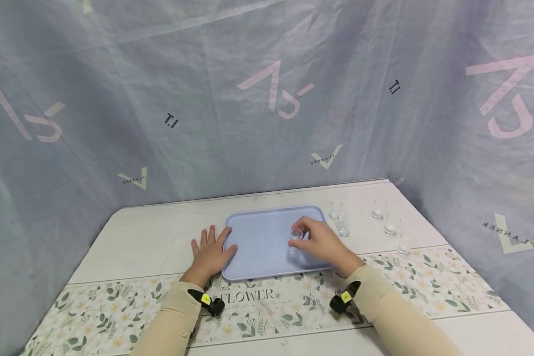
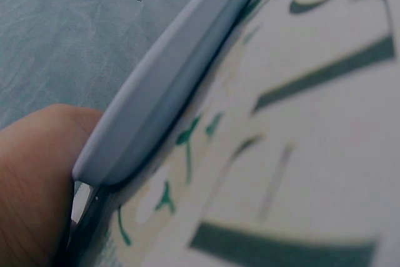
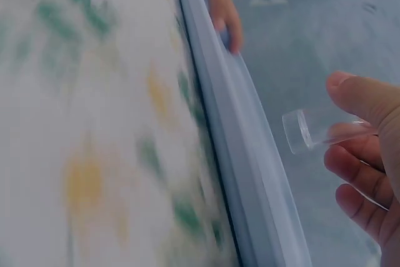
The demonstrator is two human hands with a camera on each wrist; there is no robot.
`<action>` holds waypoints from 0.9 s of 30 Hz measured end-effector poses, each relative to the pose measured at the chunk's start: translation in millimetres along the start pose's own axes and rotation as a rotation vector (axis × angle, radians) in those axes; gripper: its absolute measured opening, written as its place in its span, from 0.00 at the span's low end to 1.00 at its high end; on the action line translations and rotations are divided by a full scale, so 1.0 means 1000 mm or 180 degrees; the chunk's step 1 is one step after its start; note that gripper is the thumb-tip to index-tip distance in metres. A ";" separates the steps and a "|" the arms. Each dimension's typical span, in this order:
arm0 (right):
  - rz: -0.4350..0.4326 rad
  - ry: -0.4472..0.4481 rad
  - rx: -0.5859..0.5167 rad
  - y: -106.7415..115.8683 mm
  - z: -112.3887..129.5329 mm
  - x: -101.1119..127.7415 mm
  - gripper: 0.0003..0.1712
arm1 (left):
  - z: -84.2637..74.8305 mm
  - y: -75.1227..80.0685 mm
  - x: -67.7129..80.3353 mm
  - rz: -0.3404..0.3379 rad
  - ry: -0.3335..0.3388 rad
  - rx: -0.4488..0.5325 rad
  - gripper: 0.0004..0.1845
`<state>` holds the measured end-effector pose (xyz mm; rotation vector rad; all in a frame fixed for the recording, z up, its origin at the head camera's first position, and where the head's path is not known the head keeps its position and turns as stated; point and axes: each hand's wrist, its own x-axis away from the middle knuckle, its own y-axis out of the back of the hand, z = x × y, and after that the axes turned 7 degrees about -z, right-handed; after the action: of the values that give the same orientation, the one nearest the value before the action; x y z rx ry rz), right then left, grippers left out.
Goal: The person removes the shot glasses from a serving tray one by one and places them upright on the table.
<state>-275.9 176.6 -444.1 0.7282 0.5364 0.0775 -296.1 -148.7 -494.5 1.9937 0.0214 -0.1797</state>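
Head view: the right hand (image 1: 322, 242) pinches a small clear glass (image 1: 296, 234) between thumb and fingertips over the light blue tray (image 1: 258, 247) — near its right half. The left hand (image 1: 211, 251) lies flat with fingers spread, thumb against the tray's left edge. Five more clear glasses (image 1: 390, 226) stand on the table (image 1: 151, 237) — right of the tray.

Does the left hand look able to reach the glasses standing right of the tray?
Probably not easily: the left hand rests at the tray edge, and the right hand, holding a glass, lies between it and the glasses.
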 end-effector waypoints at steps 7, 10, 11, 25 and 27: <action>-0.0224 -0.0200 0.0361 0.045 -0.033 0.028 0.19 | -0.001 0.002 0.000 0.0018 0.0019 0.0000 0.37; -0.0307 -0.0326 0.0549 0.061 -0.046 0.040 0.19 | -0.001 0.002 0.000 0.0016 0.0021 0.0003 0.37; -0.0320 -0.0373 0.0598 0.067 -0.050 0.044 0.19 | -0.002 0.002 0.000 0.0017 0.0023 0.0005 0.37; -0.0017 -0.0745 0.0531 0.103 -0.082 0.079 0.20 | 0.000 0.000 -0.001 0.0029 0.0027 0.0012 0.38; 0.0187 -0.0770 0.0532 0.105 -0.079 0.076 0.24 | 0.001 0.000 -0.001 0.0062 0.0034 0.0000 0.38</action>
<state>-237.2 323.0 -458.2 0.9027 0.2923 -0.0012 -297.4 -149.2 -495.1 1.9942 0.0087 -0.1565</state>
